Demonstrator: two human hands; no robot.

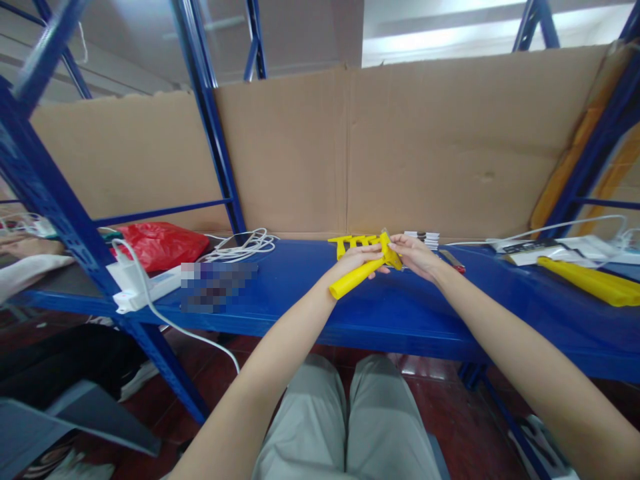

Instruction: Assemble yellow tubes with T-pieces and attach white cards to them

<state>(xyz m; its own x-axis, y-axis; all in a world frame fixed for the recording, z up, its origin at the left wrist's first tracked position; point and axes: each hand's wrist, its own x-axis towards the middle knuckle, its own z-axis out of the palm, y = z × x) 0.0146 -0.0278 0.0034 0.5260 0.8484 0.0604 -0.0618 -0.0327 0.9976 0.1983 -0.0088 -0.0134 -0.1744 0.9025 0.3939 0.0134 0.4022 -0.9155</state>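
My left hand (356,257) grips a yellow plastic tube-shaped part (350,281) whose free end points down and left above the blue shelf (400,313). At its upper end, my right hand (416,257) pinches a small yellow piece (389,251). Both hands meet over the middle of the shelf. Just behind them lies a row of yellow T-shaped pieces (351,242), and a small stack of white pieces (425,237) sits next to my right hand.
A cardboard sheet (400,147) backs the shelf. On the left lie a red bag (157,245), coiled white cable (243,245) and a white power strip (145,288). Long yellow tubes (590,281) and white devices (550,250) lie at the right. Another person's arm (30,263) rests far left.
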